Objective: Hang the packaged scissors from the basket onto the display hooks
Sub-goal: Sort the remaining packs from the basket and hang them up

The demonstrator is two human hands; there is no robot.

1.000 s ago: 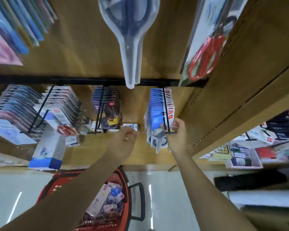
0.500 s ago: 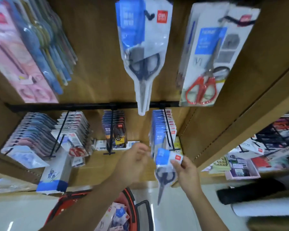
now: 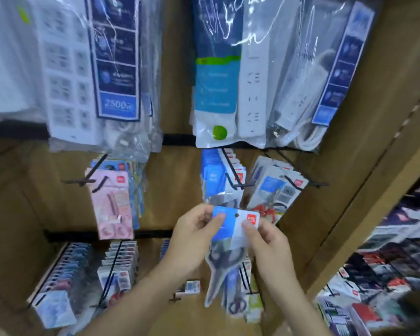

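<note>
Left hand (image 3: 194,235) and right hand (image 3: 267,241) pinching blue-white scissors pack (image 3: 233,229), red logo unreadable, "2500W" power-strip pack (image 3: 117,69) above

Packaged scissors (image 3: 226,253) gripped by the blue-and-white header card: left hand (image 3: 194,236) at the blue end, right hand (image 3: 267,241) at the white end, thumbs on the front face. Blades pointing down, in front of the wooden display panel (image 3: 175,180). Just above the card: black display hook (image 3: 232,166) loaded with blue-carded packs (image 3: 212,175). Higher up: bagged power strips (image 3: 250,88). Left: pink pack (image 3: 113,204), hung separately.
</note>
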